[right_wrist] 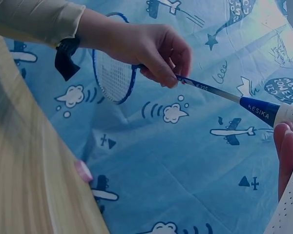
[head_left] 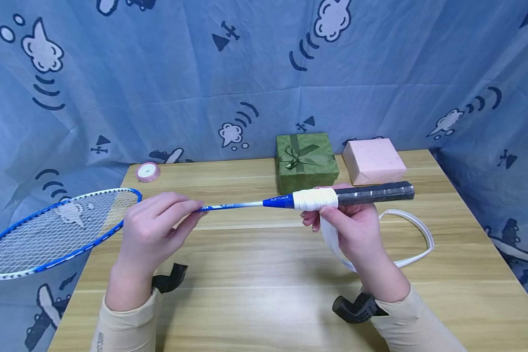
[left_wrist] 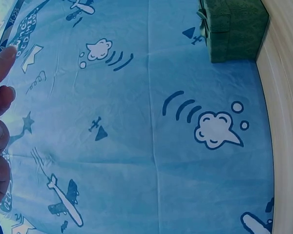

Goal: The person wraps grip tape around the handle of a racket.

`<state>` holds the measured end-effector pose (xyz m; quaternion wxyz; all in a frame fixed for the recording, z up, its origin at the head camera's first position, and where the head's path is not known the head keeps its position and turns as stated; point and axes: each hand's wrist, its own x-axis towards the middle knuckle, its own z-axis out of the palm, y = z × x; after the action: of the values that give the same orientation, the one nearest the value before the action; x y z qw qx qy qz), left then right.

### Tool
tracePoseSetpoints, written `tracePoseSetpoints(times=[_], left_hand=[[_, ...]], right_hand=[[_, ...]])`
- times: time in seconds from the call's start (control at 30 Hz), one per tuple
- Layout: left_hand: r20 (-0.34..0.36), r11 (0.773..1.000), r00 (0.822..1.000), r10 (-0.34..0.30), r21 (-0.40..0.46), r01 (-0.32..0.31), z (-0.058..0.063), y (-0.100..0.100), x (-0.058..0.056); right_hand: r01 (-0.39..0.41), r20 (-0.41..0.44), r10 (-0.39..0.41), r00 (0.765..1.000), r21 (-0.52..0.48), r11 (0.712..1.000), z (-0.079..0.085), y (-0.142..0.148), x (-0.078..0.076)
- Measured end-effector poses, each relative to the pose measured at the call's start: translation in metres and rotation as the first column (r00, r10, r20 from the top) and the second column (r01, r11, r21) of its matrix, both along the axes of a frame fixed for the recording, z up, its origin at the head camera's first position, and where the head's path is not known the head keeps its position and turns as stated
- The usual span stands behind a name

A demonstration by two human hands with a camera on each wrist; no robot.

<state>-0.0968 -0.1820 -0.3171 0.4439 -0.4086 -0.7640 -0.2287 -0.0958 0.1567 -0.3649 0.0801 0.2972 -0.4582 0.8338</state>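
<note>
A blue and white badminton racket is held level above the table, its strung head out to the left. My left hand pinches the shaft between thumb and fingers. White perforated grip tape is wound round the front of the handle, next to the blue cone; the rest of the handle shows black. My right hand grips the handle at the tape, thumb in front. From there the loose tape strip hangs and loops onto the table. The right wrist view shows the strip's holes closely.
On the wooden table, a green gift box with a bow stands at the back, beside a pink wrapped box. A pink-edged roll lies at the back left. Blue patterned cloth hangs behind and at the sides.
</note>
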Motion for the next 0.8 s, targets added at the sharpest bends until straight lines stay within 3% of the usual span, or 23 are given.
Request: tracePoseSetpoints(times=[0.3, 0.57, 0.67, 0.8], left_hand=[[-0.033, 1.000, 0.999, -0.016, 0.008, 0.016, 0.0002, 0.0021, 0.0010], [-0.010, 0.999, 0.999, -0.041, -0.003, 0.041, -0.0009, -0.0005, 0.0011], [0.008, 0.999, 0.999, -0.045, -0.006, 0.045, -0.0001, -0.0013, 0.0012], [-0.020, 1.000, 1.000, 0.001, 0.015, 0.000, 0.0005, -0.0007, 0.0010]], right_hand=[[0.012, 0.041, -0.011, 0.999, -0.010, 1.000, -0.0034, 0.0002, 0.0007], [-0.097, -0.066, 0.096, 0.993, -0.019, 0.995, -0.0044, 0.0022, -0.0013], [-0.084, -0.074, 0.082, 0.994, -0.015, 0.996, -0.0038, 0.0023, -0.0014], [-0.024, -0.044, 0.023, 0.999, -0.012, 1.000, -0.0027, 0.0016, -0.0006]])
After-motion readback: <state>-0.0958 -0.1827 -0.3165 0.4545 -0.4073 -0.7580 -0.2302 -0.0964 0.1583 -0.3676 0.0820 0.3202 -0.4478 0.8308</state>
